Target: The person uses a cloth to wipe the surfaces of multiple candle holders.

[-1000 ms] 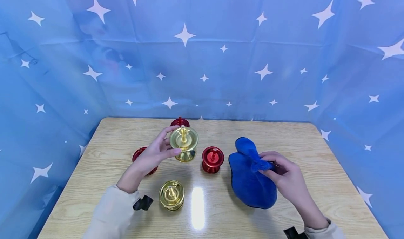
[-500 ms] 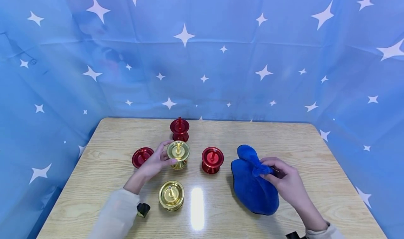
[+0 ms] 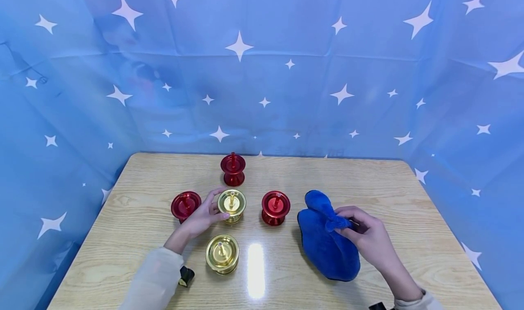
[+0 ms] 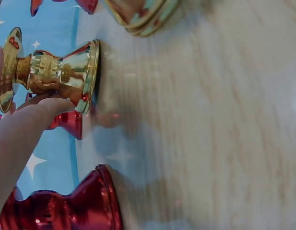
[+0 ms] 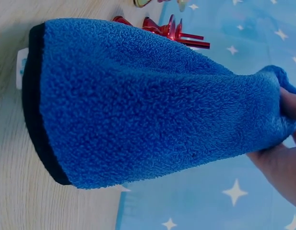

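Note:
My left hand [image 3: 202,214] holds a gold candle holder [image 3: 232,202], fingers and thumb around it. It is upright; in the left wrist view its flared base is at or just above the tabletop, and I cannot tell whether it touches. A second gold candle holder [image 3: 222,254] stands nearer. Red candle holders stand around: one behind [image 3: 233,169], one to the right [image 3: 276,207] and one to the left [image 3: 185,205], partly behind my left hand. My right hand [image 3: 370,237] pinches a blue plush towel [image 3: 327,241] at its bunched top; the dark-edged cloth hangs below.
A light wood table [image 3: 413,196] bears everything. Its far edge meets a blue curtain [image 3: 262,73] with white stars, which also rises on both sides. A bright light reflection lies on the tabletop near the front. A white label [image 5: 21,67] shows at the towel's edge.
My left hand has lowered the gold candle holder towards the table, slightly left and nearer, uncovering the red one behind. The towel in my right hand has sunk a little.

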`<state>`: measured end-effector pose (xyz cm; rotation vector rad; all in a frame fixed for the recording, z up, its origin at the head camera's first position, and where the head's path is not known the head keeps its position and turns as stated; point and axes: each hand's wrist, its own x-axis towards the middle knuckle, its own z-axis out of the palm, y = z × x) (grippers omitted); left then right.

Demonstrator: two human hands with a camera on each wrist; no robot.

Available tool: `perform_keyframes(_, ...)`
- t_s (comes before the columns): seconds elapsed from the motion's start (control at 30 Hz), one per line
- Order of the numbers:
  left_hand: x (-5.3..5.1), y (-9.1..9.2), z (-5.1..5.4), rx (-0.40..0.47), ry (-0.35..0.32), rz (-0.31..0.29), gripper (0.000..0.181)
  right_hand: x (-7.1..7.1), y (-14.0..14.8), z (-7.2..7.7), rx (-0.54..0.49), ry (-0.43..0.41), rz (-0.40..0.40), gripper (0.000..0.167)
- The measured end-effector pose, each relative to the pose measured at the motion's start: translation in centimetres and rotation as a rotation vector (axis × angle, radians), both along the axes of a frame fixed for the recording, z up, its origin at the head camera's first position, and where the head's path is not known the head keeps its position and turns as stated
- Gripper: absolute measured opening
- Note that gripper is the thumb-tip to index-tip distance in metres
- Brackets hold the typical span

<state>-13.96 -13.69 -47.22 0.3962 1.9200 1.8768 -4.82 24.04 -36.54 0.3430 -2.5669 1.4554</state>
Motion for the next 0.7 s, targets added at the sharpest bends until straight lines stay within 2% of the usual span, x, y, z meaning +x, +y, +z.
perform_keyframes(0.2, -0.1, -0.2, -0.3, -0.001, -0.003, 0.008, 0.074, 0.0, 0.0, -0.1, 0.005, -0.006, 0.004, 0.027)
perform_keyframes(0.33, -0.2, -0.2, -0.1, -0.012, -0.005, 0.02, 0.075, 0.1, -0.1, -0.3, -0.003, -0.016, 0.014, 0.026)
perform_keyframes(0.57, -0.1, -0.3, 2.0, -0.125, 0.031, 0.046, 0.063, 0.0, -0.1, -0.4, 0.007, -0.026, 0.015, 0.026)
perform_keyframes(0.7, -0.6, -0.5, 3.2, -0.185, 0.065, 0.061, 0.056, -0.1, -0.1, -0.3, 0.017, -0.023, 0.014, 0.026)
